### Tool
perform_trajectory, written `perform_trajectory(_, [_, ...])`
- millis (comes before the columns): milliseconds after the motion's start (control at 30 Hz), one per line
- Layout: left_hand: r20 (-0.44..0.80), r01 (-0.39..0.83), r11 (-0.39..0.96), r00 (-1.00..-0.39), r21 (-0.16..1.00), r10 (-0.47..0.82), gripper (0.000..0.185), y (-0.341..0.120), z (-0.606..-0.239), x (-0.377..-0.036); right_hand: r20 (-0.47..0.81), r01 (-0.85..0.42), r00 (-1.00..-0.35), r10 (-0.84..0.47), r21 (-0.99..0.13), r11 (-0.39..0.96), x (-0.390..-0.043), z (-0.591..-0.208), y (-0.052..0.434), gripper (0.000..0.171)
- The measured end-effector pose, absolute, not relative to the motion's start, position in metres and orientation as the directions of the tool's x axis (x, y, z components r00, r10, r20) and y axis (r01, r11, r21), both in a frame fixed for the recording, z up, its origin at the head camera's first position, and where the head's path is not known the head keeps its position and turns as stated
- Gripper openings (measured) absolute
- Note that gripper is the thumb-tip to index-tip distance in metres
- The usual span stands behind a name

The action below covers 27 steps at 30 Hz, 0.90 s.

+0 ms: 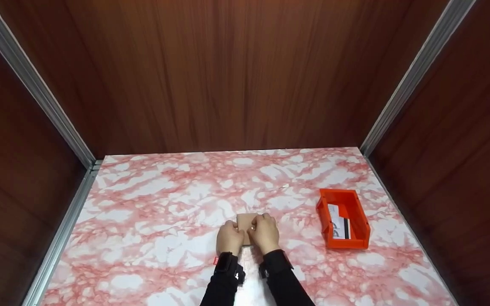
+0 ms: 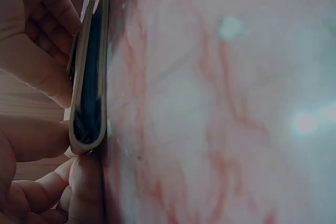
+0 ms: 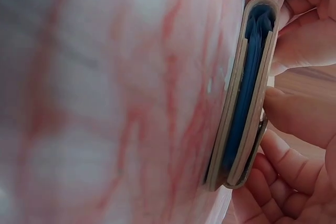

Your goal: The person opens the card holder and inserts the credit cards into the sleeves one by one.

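A small tan folded wallet [image 1: 246, 221] lies flat on the pink-and-white marbled table [image 1: 151, 204], near its front middle. My left hand [image 1: 229, 238] grips the wallet's left side and my right hand [image 1: 265, 231] grips its right side, knuckles nearly touching. In the left wrist view the wallet [image 2: 88, 82] shows edge-on, tan outside and dark inside, with my left hand [image 2: 37, 140] pinching it between thumb and fingers. The right wrist view shows the wallet [image 3: 245, 103] with blue lining, and my right hand [image 3: 302, 116] curled round its outer face.
An orange plastic bin [image 1: 323, 212] stands on the table to the right of my hands, with a white card [image 1: 338, 223] lying inside. Dark wood panels wall the table at the back and both sides, with metal strips in the corners.
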<state>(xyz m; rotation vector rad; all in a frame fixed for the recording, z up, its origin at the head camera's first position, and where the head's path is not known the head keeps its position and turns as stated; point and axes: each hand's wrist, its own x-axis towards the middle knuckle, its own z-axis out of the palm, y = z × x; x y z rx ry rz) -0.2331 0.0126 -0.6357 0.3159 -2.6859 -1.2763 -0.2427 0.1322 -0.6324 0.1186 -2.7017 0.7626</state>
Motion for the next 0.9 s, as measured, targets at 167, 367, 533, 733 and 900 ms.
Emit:
perform_trajectory(167, [0.046, -0.128, 0.621, -0.966, 0.773, -0.255, 0.018, 0.0125, -0.6373, -0.2335, 0.356, -0.189, -0.934, -0.008, -0.476, 0.859, -0.2437, -0.6339, 0.1329, 0.017])
perform_trajectory(367, [0.033, -0.135, 0.630, -0.969, 0.765, -0.247, 0.019, 0.0120, -0.6373, -0.2347, 0.392, -0.214, -0.920, -0.013, -0.473, 0.855, -0.2440, -0.6334, 0.1339, 0.016])
perform_trajectory(533, [0.032, -0.136, 0.628, -0.968, 0.766, -0.248, 0.018, 0.0123, -0.6379, -0.2348, 0.405, -0.223, -0.914, -0.005, -0.491, 0.842, -0.2433, -0.6310, 0.1348, 0.015])
perform_trajectory(733, [0.036, -0.134, 0.628, -0.967, 0.766, -0.251, 0.018, 0.0124, -0.6379, -0.2353, 0.391, -0.218, -0.920, 0.000, -0.513, 0.830, -0.2438, -0.6302, 0.1358, 0.014])
perform_trajectory(900, [0.006, -0.154, 0.623, -0.969, 0.767, -0.248, 0.019, 0.0120, -0.6390, -0.2357, 0.377, -0.213, -0.926, 0.006, -0.537, 0.816, -0.2450, -0.6315, 0.1363, 0.015])
